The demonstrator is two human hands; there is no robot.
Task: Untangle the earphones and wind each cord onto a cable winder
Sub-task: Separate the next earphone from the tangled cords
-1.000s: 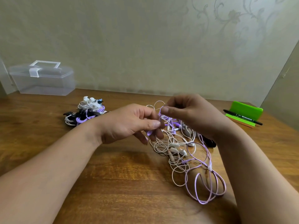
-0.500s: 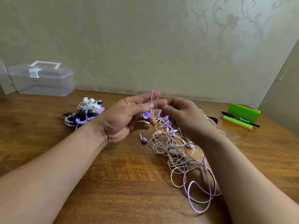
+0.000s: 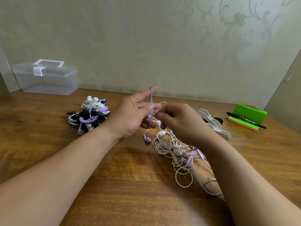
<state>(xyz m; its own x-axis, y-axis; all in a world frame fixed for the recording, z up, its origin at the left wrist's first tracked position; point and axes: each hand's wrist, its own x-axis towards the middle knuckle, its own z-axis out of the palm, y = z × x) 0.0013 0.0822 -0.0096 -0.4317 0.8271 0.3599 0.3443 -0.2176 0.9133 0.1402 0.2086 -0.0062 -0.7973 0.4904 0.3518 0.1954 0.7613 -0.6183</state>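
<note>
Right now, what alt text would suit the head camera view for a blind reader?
A left hand pinches a purple earphone cord, the right hand pinches cords from a tangle of white and purple earphones on a wooden table. Wound earphones lie at left, white cable winders at right.

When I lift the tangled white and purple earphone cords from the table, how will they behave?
Probably floppy: the tangle lies in loose thin loops on the table, so it should sag and trail. Likely light: the purple cord hangs limp from one finger of the left hand. The loops interlock, so one pulled strand would probably drag the others.
</note>
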